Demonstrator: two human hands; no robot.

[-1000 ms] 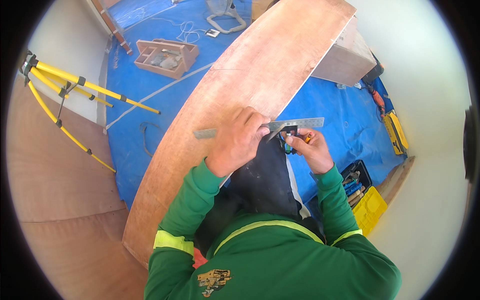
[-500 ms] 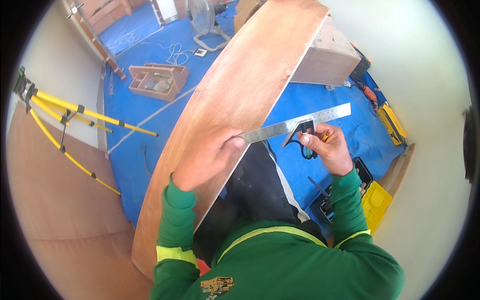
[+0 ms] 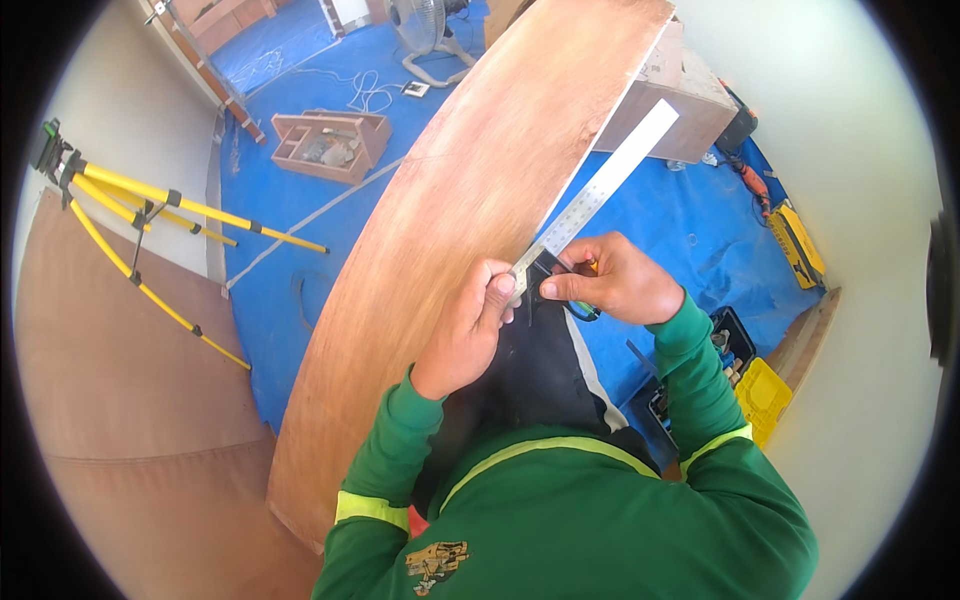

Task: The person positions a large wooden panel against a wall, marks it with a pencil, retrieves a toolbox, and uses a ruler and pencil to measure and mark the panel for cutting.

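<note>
I hold a combination square [image 3: 607, 184] with a silver steel rule and a black head over the right edge of a long reddish-brown plywood board [image 3: 455, 170]. My left hand [image 3: 462, 335] pinches the near end of the rule between thumb and fingers. The fingers of my right hand [image 3: 628, 284] are closed on the black head, with a pencil [image 3: 594, 266] showing only partly among them. From there the rule slants away to the far right, past the board's edge.
A yellow tripod [image 3: 165, 197] stands at left, near a wooden tool tote [image 3: 372, 136] on the blue floor sheet [image 3: 335, 210]. At right are an open toolbox with a yellow lid [image 3: 763, 392], a yellow case [image 3: 797, 245] and a wooden box [image 3: 690, 105]. A fan [image 3: 420, 30] stands far back.
The rule has swung from nearly crosswise to pointing far right. Both hands have drawn closer together, the right moving left; the left has gone from lying over the board to pinching the rule's end.
</note>
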